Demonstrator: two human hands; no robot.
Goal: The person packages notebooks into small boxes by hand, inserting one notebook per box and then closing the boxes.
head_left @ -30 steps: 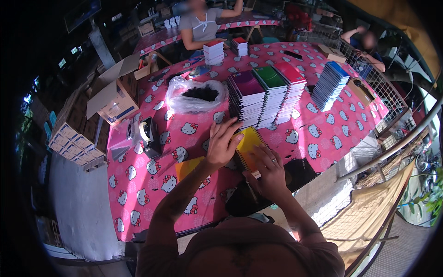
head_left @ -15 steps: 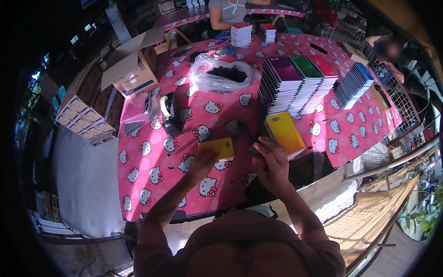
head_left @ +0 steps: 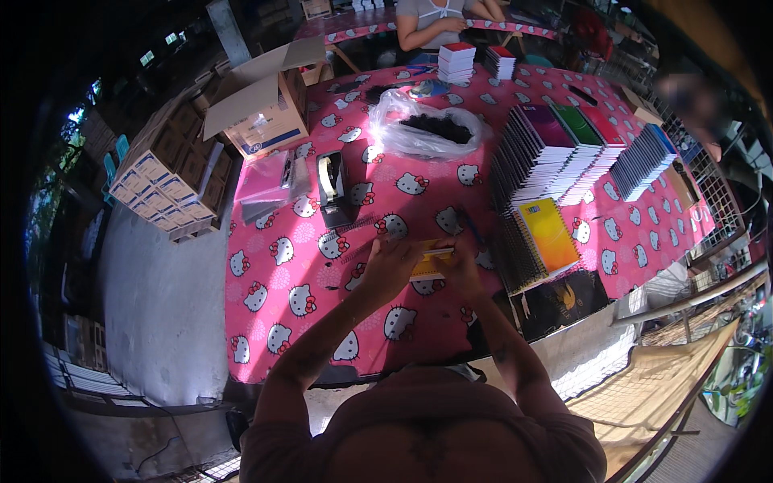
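A small yellow notebook (head_left: 428, 266) lies low over the near middle of the table, between my two hands. My left hand (head_left: 391, 266) is closed around its left end, and my right hand (head_left: 462, 270) pinches its right end. Just right of my hands stands a stack of yellow spiral notebooks (head_left: 549, 235), black coils facing left. A loose black spiral coil (head_left: 354, 251) rests beyond my left hand. Near my right hand lies a dark, thin, pen-like thing (head_left: 472, 227). My fingers partly cover the small notebook.
Taller spiral notebook stacks (head_left: 547, 153) stand behind the yellow ones, with a blue-topped stack (head_left: 642, 165) farther right. A plastic bag of black coils (head_left: 431, 129), a tape dispenser (head_left: 332, 189) and an open carton (head_left: 262, 121) lie beyond. A person (head_left: 431, 28) sits across the table.
My right hand has left the side of the yellow stack and taken hold of the small notebook's right end. The view has shifted, so the table appears farther right.
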